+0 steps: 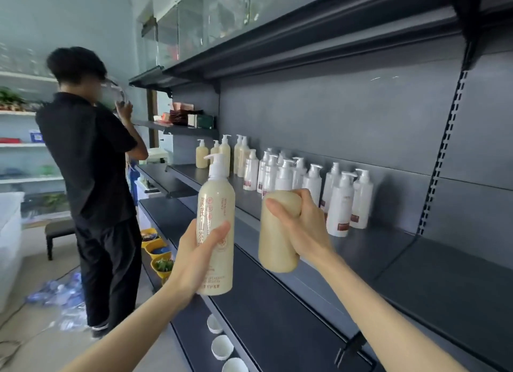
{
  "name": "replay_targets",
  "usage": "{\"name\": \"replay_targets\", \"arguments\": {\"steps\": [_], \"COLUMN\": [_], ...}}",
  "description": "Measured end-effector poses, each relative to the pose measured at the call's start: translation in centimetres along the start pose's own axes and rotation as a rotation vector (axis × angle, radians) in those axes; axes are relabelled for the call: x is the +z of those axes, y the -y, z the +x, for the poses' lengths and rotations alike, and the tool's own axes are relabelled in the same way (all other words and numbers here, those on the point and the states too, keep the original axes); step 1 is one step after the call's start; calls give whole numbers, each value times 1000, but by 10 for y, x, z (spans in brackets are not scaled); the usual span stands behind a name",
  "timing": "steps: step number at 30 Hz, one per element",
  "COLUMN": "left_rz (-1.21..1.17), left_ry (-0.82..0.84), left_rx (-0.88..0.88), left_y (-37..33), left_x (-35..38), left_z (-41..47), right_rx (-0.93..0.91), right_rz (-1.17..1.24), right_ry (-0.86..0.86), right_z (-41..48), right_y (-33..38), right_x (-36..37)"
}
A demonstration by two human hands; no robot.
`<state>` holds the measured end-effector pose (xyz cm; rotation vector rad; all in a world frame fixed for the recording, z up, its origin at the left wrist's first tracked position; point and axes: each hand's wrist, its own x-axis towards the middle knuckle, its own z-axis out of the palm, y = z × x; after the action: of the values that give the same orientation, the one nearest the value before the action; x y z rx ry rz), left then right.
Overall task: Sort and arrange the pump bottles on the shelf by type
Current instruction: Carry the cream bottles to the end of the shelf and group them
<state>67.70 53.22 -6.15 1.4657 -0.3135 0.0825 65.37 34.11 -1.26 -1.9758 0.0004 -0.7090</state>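
Left hand (194, 260) curled round a cream pump bottle (216, 205), upright with label facing, right hand (302, 227) gripping a second cream bottle (273, 246) near its top, both held off the shelf (374, 249), white bottles (340, 205) in a row behind, more cream bottles (201, 157) at the far end, person in black (91, 163) at left.

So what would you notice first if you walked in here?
Up front, the left hand grips a cream pump bottle and the right hand grips a second cream bottle. Behind them white pump bottles line the dark shelf; a person in black stands far left.
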Motion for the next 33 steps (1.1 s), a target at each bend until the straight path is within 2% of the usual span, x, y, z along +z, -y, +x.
{"name": "replay_targets", "arguments": {"steps": [9,16,26,33], "left_rz": [31,53,42,16], "left_ry": [-69,-20,251,403], "left_rx": [-32,40,10,25], "left_y": [25,38,93,118], "left_x": [-63,-95,-135,-134], "left_z": [146,269,447,551], "right_rx": [-7,-12,90,157], "right_rz": [-46,-75,-203,-269], "right_ry": [34,-4,-178,-264], "right_z": [135,220,327,379], "right_y": [-27,-42,-85,-106], "right_x": [101,164,252,287]}}
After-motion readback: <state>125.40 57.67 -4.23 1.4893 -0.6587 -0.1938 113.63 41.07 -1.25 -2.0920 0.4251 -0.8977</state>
